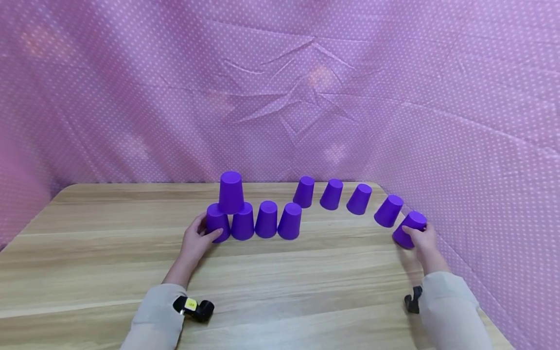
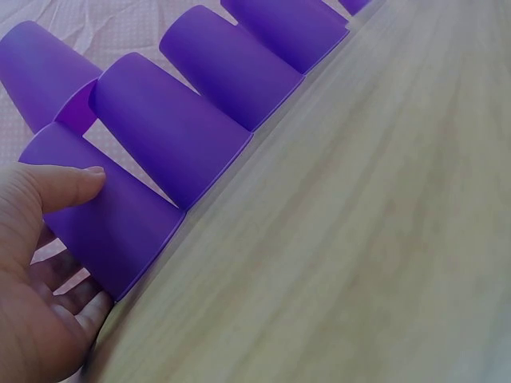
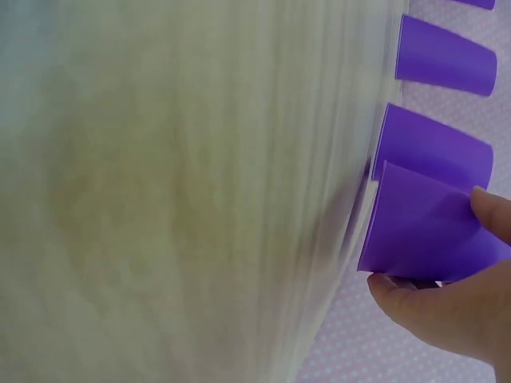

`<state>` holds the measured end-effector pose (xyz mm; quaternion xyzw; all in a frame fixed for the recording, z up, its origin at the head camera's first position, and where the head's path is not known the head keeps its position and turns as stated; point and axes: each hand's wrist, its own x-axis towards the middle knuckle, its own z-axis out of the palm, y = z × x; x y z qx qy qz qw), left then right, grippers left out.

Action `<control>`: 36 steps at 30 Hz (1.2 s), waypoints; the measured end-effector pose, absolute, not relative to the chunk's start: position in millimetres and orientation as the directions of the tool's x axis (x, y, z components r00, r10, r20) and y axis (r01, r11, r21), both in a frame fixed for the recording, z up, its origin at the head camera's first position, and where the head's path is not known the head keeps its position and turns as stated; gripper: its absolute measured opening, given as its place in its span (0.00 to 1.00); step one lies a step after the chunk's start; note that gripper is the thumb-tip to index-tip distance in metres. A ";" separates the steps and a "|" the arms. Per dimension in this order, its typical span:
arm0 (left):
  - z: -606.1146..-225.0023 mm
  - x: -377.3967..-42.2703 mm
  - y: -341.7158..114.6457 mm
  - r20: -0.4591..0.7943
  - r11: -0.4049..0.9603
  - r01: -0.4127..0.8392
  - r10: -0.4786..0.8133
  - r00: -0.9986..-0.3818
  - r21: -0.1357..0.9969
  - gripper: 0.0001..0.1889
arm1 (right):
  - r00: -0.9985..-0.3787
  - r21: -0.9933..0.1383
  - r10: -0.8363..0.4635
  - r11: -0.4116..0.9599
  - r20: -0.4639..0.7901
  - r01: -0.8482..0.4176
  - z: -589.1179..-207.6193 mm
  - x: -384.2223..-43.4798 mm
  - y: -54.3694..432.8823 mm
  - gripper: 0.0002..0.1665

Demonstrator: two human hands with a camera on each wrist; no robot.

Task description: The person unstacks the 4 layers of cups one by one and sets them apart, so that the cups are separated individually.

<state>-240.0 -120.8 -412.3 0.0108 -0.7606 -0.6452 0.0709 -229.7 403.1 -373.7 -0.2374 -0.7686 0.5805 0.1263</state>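
Note:
My left hand [image 1: 196, 241] is around the leftmost purple cup [image 2: 120, 215] of a front row, its thumb on the near side and the other fingers around the left side. That upside-down cup stands on the table. Another upside-down cup [image 1: 231, 193] rests across it and the neighbouring cup [image 1: 242, 222]. To their right stand two more cups, one [image 1: 266, 220] beside the other [image 1: 289, 221]. At the right, my right hand [image 1: 425, 242] grips a purple cup [image 3: 431, 227] between thumb and fingers, at the near end of a curved line of cups.
Several upside-down purple cups, from one at the back [image 1: 304, 192] to one near my right hand [image 1: 388, 211], stand spaced apart on the wooden table [image 1: 280, 287]. A dotted pink cloth [image 1: 481, 160] hangs close along the table's back and right edges.

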 end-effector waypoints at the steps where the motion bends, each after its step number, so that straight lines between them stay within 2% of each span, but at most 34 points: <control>1: -412.5 -240.0 -120.8 0.093 0.169 0.074 -0.109 -0.990 0.983 0.35 | -0.850 -0.954 0.520 0.203 -0.085 0.220 -374.5 -229.4 404.7 0.43; 10: -411.7 -239.2 -120.3 0.096 0.161 0.078 -0.110 -0.989 0.984 0.35 | -0.809 -0.959 0.573 0.135 -0.128 0.248 -378.3 -225.1 417.7 0.45; 21: -409.8 -238.9 -121.1 0.088 0.161 0.071 -0.104 -0.991 0.984 0.35 | -0.808 -0.956 0.573 0.135 -0.139 0.260 -376.3 -221.3 420.5 0.48; 28: -412.0 -239.1 -121.0 0.113 0.150 0.096 -0.105 -0.988 0.984 0.34 | -0.775 -0.971 0.620 0.091 -0.120 0.223 -373.4 -222.9 420.2 0.50; 36: -413.5 -239.5 -121.2 0.113 0.145 0.097 -0.106 -0.988 0.985 0.34 | -0.809 -0.961 0.580 0.161 -0.094 0.227 -355.1 -220.5 418.4 0.52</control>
